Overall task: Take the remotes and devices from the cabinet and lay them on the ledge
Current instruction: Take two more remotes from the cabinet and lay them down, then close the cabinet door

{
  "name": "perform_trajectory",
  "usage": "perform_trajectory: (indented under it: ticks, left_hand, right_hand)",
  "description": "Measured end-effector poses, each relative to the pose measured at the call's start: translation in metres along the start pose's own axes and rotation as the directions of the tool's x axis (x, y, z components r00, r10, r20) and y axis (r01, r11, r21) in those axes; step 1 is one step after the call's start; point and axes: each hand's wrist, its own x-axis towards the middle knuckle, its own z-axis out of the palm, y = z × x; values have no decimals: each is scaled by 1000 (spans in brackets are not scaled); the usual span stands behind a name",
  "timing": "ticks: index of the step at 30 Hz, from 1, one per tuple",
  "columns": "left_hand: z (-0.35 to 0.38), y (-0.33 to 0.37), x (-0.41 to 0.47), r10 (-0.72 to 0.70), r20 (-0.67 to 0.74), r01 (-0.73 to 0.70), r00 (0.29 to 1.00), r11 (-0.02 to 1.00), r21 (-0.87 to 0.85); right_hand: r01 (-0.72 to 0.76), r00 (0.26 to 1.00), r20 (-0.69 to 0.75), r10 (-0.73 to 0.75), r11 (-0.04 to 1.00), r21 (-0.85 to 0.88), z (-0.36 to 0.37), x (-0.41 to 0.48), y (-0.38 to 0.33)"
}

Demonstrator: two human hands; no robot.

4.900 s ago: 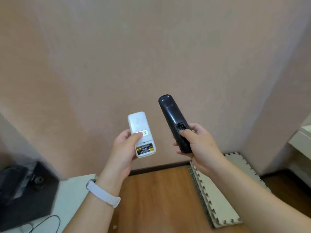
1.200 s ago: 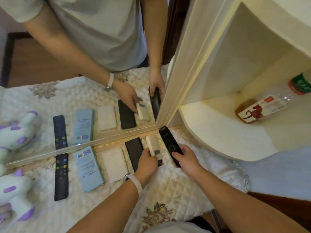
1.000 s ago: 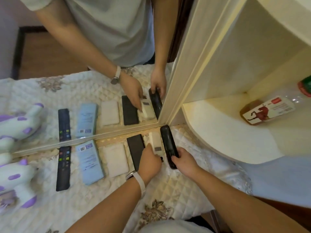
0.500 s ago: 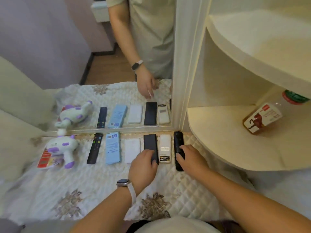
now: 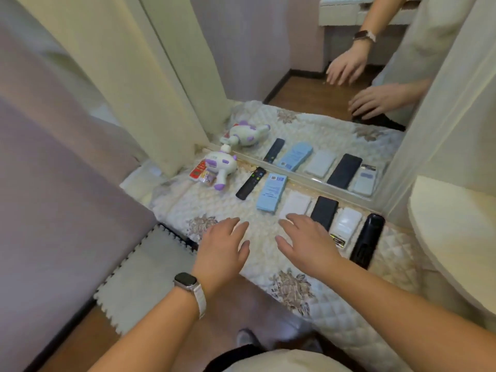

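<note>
Ledge (image 5: 389,277): covered by a cream quilted cloth (image 5: 214,202) with floral patches; it bears the whole row of devices.
Left hand (image 5: 223,247): palm down, fingers straight and a little spread, holding nothing. It hovers over the quilted cloth at 9 o'clock of the right hand. Contact with the cloth cannot be told.
Right hand (image 5: 308,244): palm down, fingers apart and empty; its fingertips lie at the near end of the white slab, contact uncertain.
Row of devices: six items side by side along the mirror's foot, running from 10 o'clock to 4 o'clock across the ledge.
Slim black remote (image 5: 251,183): first in the row, coloured buttons upward.
Blue device (image 5: 271,192): at 3 o'clock of the slim black remote, label side up.
White slab (image 5: 295,204): third in the row.
Black slab (image 5: 324,212): fourth, plain dark face.
White remote (image 5: 345,228): fifth, back up, battery bay uncovered.
Black remote (image 5: 367,241): last, at 3 o'clock of the right hand, just beside the white remote.
Toy (image 5: 220,167): white and purple, at 11 o'clock of the left hand, beside a red packet (image 5: 198,171).
Mirror (image 5: 308,63): at 12 o'clock; it repeats the row and both hands.
Cabinet shelf (image 5: 453,232): cream, rounded edge, at 3 o'clock of the row.
Watch (image 5: 188,281): on the left wrist, pale strap.
Foam mat (image 5: 142,277): at 7 o'clock of the ledge.
</note>
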Motion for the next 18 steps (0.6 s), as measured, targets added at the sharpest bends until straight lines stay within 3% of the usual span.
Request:
perform_trajectory:
  ticks: [8, 18]
  left_hand:
    - [-58, -66, -100, -203, -189, 218, 961, 974, 64]
    - [-90, -160, -277, -436, -271, 474, 858, 876, 88]
  right_hand:
    - [415, 907, -70, -416, 909, -22, -14, 23, -119]
    - [678, 731, 12, -682, 725, -122, 14, -2, -315]
